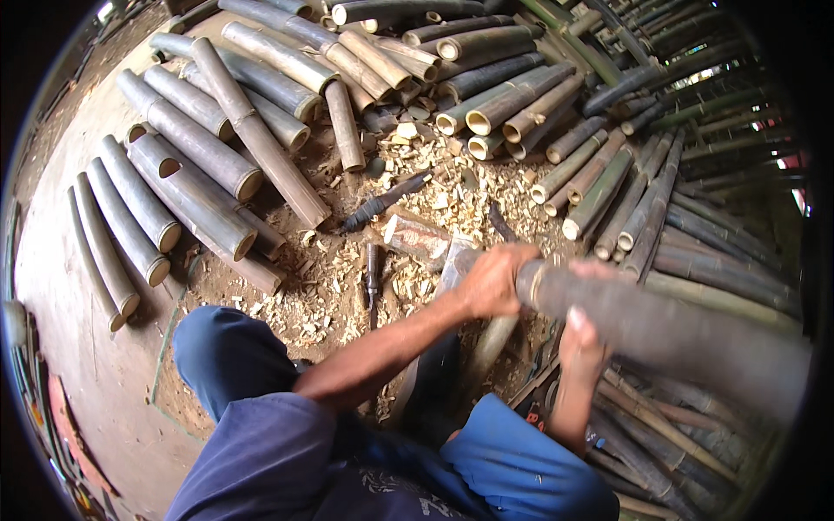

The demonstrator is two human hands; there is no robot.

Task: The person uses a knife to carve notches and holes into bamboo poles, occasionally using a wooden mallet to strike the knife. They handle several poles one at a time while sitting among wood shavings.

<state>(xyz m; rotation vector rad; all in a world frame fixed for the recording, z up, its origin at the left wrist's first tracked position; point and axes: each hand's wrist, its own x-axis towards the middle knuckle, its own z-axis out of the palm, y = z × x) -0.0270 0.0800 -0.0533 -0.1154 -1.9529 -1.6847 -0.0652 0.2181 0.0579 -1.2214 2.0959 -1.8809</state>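
A thick dark bamboo pole point(660, 321) slants across in front of me, its right part smeared by motion. My left hand point(501, 280) is closed round the pole near its left end, by a pale joint. Further right, my right hand point(584, 334) grips it from below, thumb on the near side and blurred fingertips showing past the far side. The pole's left end lies close to a chopped wooden block point(419, 239) on the ground. Beside the block lie a tool with a dark wrapped handle point(382, 204) and a slim dark-handled tool point(373, 273).
Pale wood chips point(452, 187) cover the ground ahead. Cut bamboo tubes point(195, 195) lie in rows at left, with more bamboo point(521, 95) piled at the back. Long poles point(721, 269) crowd the right side. Another pole point(491, 352) stands between my knees.
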